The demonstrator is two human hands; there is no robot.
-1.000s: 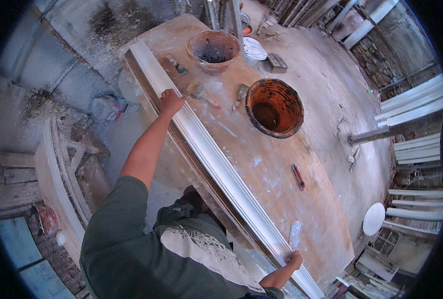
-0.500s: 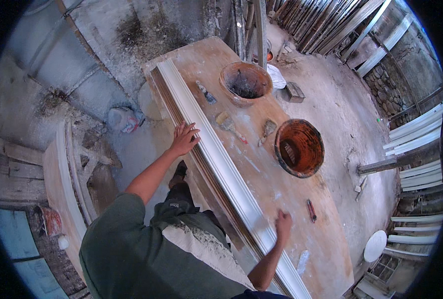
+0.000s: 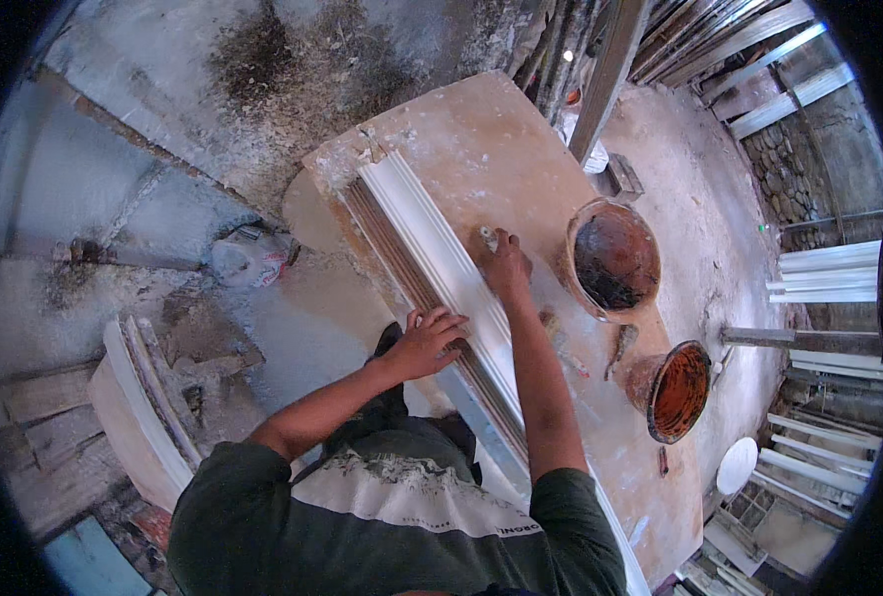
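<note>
Dusty tan wooden tabletop (image 3: 441,114) is filling the centre, long white ridged moulding strip (image 3: 443,248) running across it from eleven toward five o'clock. Left hand (image 3: 425,343) is resting on the strip's left edge, fingers loosely spread. Right hand (image 3: 508,266), fingers bent, is touching a pale-handled brush (image 3: 487,236) at its eleven o'clock; can't tell whether pinching. Round brown bucket (image 3: 615,248) is sitting at its three o'clock.
</note>
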